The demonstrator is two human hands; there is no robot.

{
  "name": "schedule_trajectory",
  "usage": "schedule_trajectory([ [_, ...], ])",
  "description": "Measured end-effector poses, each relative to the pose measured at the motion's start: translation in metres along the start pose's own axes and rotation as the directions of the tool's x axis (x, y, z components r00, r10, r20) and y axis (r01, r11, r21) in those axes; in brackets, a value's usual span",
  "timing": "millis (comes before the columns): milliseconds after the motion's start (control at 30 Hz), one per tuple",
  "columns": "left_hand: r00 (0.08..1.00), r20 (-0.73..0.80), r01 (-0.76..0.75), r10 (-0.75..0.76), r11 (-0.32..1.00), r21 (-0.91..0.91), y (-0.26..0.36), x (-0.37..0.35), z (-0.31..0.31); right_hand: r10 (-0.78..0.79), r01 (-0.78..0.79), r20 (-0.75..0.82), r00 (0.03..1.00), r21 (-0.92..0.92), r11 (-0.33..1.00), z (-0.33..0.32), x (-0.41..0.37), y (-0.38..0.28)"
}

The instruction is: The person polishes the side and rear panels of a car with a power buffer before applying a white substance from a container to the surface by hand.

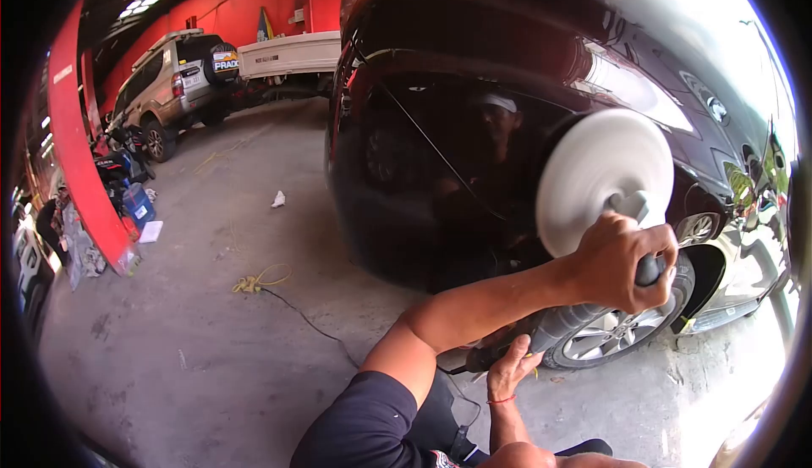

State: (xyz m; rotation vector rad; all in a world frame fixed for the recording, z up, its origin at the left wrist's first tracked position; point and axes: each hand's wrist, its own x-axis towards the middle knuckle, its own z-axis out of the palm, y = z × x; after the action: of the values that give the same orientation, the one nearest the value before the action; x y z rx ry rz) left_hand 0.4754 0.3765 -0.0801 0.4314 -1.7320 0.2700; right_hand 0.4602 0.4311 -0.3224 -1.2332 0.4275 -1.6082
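Red walls (pixel 234 7) and a grey concrete floor (pixel 194 324) make up the garage, where a tan off-road car (pixel 165 79) stands beside a pale truck bed (pixel 283 55) at the back. Near the foot of a red post (pixel 80 138) are a blue container (pixel 138 204) and a white flat thing (pixel 150 232). A crumpled white scrap (pixel 278 200) lies farther out on the floor, and a coiled yellow cord (pixel 248 284) meets a black cord (pixel 315 324) that runs toward the person.

A glossy dark car (pixel 423 172) fills the middle and right of the view, with a person's reflection (pixel 497 121) in its paint. The polisher (pixel 568 324) is at this car's rear side, above and in front of the wheel (pixel 605 337). Its round white pad (pixel 602 176) is blurred as if spinning, close to the paint; whether it touches is hard to tell.

The left hand (pixel 622 261) reaches across from a dark sleeve (pixel 359 421), fingers curled tightly around the polisher's front handle (pixel 650 270). Lower down, the right hand (pixel 512 370), a red string (pixel 502 399) at its wrist, is against the rear of the polisher, thumb up; how firmly it closes cannot be told.
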Motion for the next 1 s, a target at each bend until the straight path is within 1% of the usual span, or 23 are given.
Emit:
schedule_trajectory([
  [33,0.999,-0.038,-0.023,0.024,0.999,0.026,0.002,-0.006,-0.005,0.002,-0.002,0.004,1.0,-0.013,1.0,0.004,-0.005,-0.001],
  [100,0.991,-0.12,-0.048,0.054,0.997,0.054,0.013,-0.017,-0.032,-0.158,0.162,0.036,0.987,-0.203,0.966,-0.007,-0.016,0.045],
  [133,0.983,-0.154,-0.079,0.097,0.99,0.12,0.023,-0.022,-0.053,-0.014,0.019,0.117,0.993,-0.038,0.999,0.008,-0.019,0.014],
  [167,0.973,-0.184,-0.107,0.142,0.977,0.185,0.033,-0.028,-0.078,0.047,-0.032,0.168,0.985,-0.094,0.995,0.004,-0.023,0.03],
  [200,0.958,-0.197,-0.155,0.21,0.953,0.26,0.033,-0.039,-0.104,0.087,-0.06,0.245,0.966,-0.115,0.992,0.013,-0.021,0.021],
  [233,0.924,-0.32,-0.143,0.208,0.966,0.214,0.035,-0.05,-0.123,0.132,-0.088,0.315,0.94,-0.149,0.985,0.024,-0.017,0.006],
  [300,0.785,-0.565,-0.136,0.255,0.96,0.245,0.04,-0.065,-0.157,0.06,0.146,0.511,0.857,-0.354,0.924,0.039,0.004,-0.015],
  [333,0.79,-0.517,-0.131,0.328,0.915,0.381,0.041,-0.059,-0.148,0.072,0.184,0.582,0.81,-0.369,0.911,0.048,0.015,-0.031],
  [367,0.681,-0.667,-0.152,0.302,0.95,0.274,0.054,-0.058,-0.19,0.093,0.217,0.647,0.757,-0.383,0.898,0.059,0.026,-0.045],
  [400,0.63,-0.709,-0.06,0.318,0.929,0.365,0.06,-0.055,-0.205,0.092,0.236,0.679,0.728,-0.374,0.897,0.066,0.035,-0.052],
  [433,0.609,-0.725,-0.076,0.321,0.934,0.35,0.064,-0.053,-0.211,0.084,0.254,0.715,0.694,-0.352,0.901,0.068,0.038,-0.054],
  [500,0.674,-0.685,-0.078,0.276,0.949,0.306,0.064,-0.059,-0.227,0.06,0.282,0.702,0.71,-0.361,0.889,0.07,0.035,-0.051],
  [567,0.711,-0.661,-0.128,0.238,0.969,0.21,0.06,-0.062,-0.208,0.024,0.32,0.703,0.711,-0.354,0.879,0.061,0.029,-0.048],
  [600,0.714,-0.676,-0.1,0.185,0.982,0.163,0.061,-0.063,-0.189,0.069,0.262,0.653,0.754,-0.396,0.88,0.05,0.02,-0.043],
  [633,0.751,-0.637,-0.106,0.171,0.985,0.138,0.055,-0.072,-0.174,0.113,0.198,0.597,0.794,-0.43,0.881,0.038,0.009,-0.034],
  [667,0.799,-0.58,-0.065,0.158,0.982,0.179,0.052,-0.081,-0.157,0.109,0.164,0.543,0.832,-0.43,0.888,0.02,-0.003,-0.019],
  [700,0.887,-0.442,-0.065,0.138,0.982,0.175,0.049,-0.089,-0.148,0.1,0.14,0.491,0.865,-0.429,0.892,0.002,-0.013,0.002],
  [733,0.937,-0.333,-0.057,0.109,0.985,0.161,0.048,-0.088,-0.134,0.205,0.021,0.437,0.876,-0.459,0.888,-0.021,-0.026,0.02],
  [767,0.966,-0.246,-0.035,0.082,0.981,0.19,0.047,-0.091,-0.117,0.216,-0.033,0.375,0.901,-0.437,0.899,-0.042,-0.04,0.041],
  [800,0.977,-0.204,-0.031,0.063,0.987,0.157,0.043,-0.094,-0.098,0.132,0.001,0.338,0.932,-0.366,0.931,-0.055,-0.05,0.051],
  [833,0.986,-0.161,-0.027,0.046,0.993,0.119,0.037,-0.097,-0.076,0.126,0.007,0.332,0.935,-0.373,0.928,-0.058,-0.058,0.05],
  [900,0.989,-0.145,-0.012,0.021,0.998,0.061,0.026,-0.105,-0.04,0.107,-0.084,0.095,0.99,-0.218,0.972,-0.059,-0.07,0.046],
  [1000,0.991,-0.132,-0.019,0.023,0.999,0.031,0.02,-0.106,-0.019,-0.004,0.012,0.028,1.0,-0.307,0.952,-0.069,-0.079,0.063],
])
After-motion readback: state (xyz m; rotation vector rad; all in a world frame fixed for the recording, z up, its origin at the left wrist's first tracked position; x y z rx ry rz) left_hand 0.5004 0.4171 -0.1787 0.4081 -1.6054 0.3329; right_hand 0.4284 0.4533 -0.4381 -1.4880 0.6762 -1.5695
